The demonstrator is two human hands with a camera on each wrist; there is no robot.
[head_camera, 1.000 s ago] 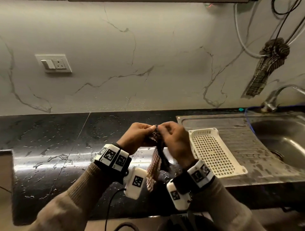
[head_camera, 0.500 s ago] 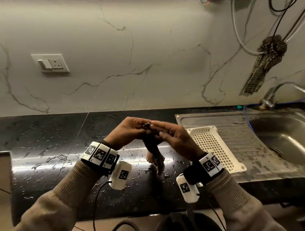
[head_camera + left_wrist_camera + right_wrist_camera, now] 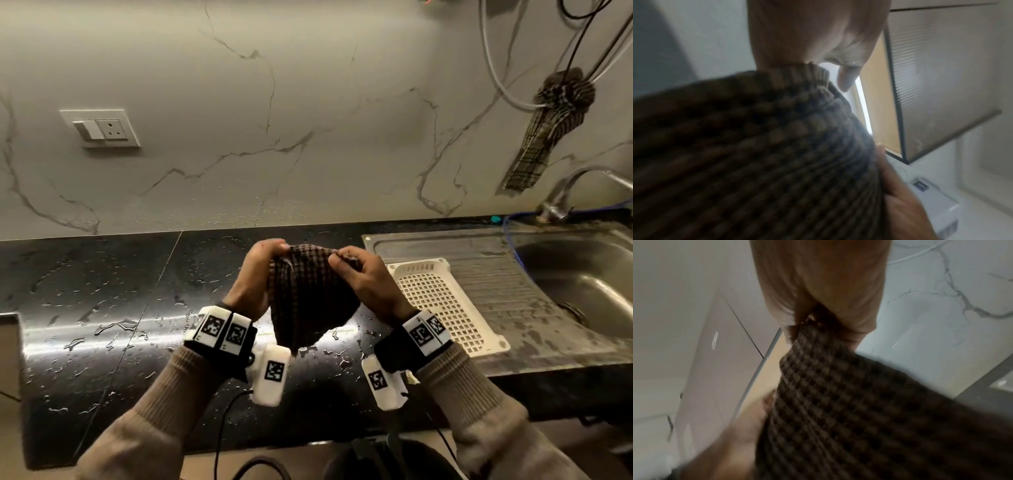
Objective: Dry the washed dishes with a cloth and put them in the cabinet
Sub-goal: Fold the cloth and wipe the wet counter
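Note:
A dark checked cloth (image 3: 310, 294) hangs spread between both hands above the wet black counter (image 3: 102, 308). My left hand (image 3: 255, 274) pinches its upper left edge and my right hand (image 3: 359, 274) pinches the upper right edge. The cloth (image 3: 756, 154) fills the left wrist view beneath the gripping fingers (image 3: 813, 35); in the right wrist view the cloth (image 3: 838, 402) trails down from the pinching fingers (image 3: 818, 280). No dishes show. A cabinet (image 3: 941, 81) with a ribbed glass door appears overhead in the left wrist view.
A white perforated plastic tray (image 3: 442, 301) lies on the steel drainboard (image 3: 496, 260) right of my hands. The sink basin (image 3: 589, 284) and tap (image 3: 568, 192) are at far right. Another checked cloth (image 3: 544, 130) hangs on the wall. A wall socket (image 3: 101, 128) sits upper left.
The cloth was a bunched, narrow strip hanging between hands held close together; now the hands have drawn apart and the cloth is spread wide between them.

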